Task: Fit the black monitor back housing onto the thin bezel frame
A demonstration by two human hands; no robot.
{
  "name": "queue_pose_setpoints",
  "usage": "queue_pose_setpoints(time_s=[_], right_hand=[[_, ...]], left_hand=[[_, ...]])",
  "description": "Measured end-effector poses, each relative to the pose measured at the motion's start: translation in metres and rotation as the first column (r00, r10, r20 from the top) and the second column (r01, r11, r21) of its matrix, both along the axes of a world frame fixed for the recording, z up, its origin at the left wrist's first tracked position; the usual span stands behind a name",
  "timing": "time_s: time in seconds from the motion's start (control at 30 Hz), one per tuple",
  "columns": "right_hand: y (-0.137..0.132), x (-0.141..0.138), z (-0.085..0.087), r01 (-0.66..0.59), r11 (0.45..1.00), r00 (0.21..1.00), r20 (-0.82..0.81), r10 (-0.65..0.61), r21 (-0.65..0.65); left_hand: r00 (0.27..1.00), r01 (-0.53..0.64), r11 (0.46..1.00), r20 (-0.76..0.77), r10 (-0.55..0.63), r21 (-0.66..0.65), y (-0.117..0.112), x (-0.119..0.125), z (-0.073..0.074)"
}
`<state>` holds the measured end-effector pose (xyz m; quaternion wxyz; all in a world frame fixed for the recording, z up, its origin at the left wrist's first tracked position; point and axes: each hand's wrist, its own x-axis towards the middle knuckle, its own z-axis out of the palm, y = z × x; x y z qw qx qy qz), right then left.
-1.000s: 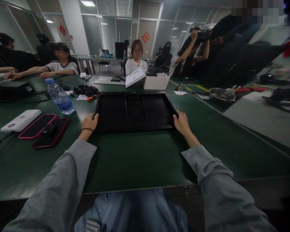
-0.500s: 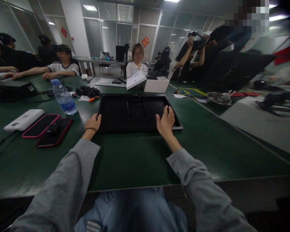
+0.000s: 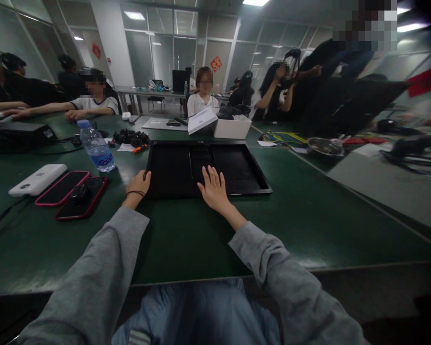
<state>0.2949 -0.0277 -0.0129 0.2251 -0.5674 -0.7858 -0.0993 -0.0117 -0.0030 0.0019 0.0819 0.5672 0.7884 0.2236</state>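
A shallow black tray (image 3: 237, 167) with a raised rim lies on the green table in front of me. Its middle bears a raised rectangular outline, partly covered by my right hand. My left hand (image 3: 138, 184) is at the tray's left edge, thumb over the rim and the other fingers closed around the side, partly out of sight. Over the tray's near middle, my right hand (image 3: 214, 188) is open, fingers spread, with nothing in it. Whether its fingertips touch the tray floor, I cannot tell.
To the left are a water bottle (image 3: 97, 147), a white power bank (image 3: 38, 179) and two red-edged phones, the nearer phone (image 3: 89, 199) with a small black object on it. Behind the tray sits an open white box (image 3: 233, 128). A metal bowl (image 3: 325, 146) and cables lie at the right.
My right hand has moved left, from the tray's right part to its middle, and its fingers have spread. My left hand and the tray stay put.
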Motion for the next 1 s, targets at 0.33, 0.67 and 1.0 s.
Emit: queue_pose_setpoints(time_s=[0.33,0.67,1.0], right_hand=[[0.036,0.150,0.006,0.420,0.908,0.898,-0.143,-0.415,0.001],[0.045,0.169,-0.009,0.426,0.894,0.890,-0.114,-0.442,-0.135],[0.041,0.165,-0.004,0.444,0.888,0.888,-0.073,-0.454,-0.116]], left_hand=[[1.000,0.004,1.000,0.004,-0.003,-0.007,-0.005,0.005,0.006],[1.000,0.005,1.000,0.009,-0.005,-0.012,-0.004,0.004,0.005],[1.000,0.019,1.000,0.014,-0.018,-0.012,0.000,0.000,0.000]])
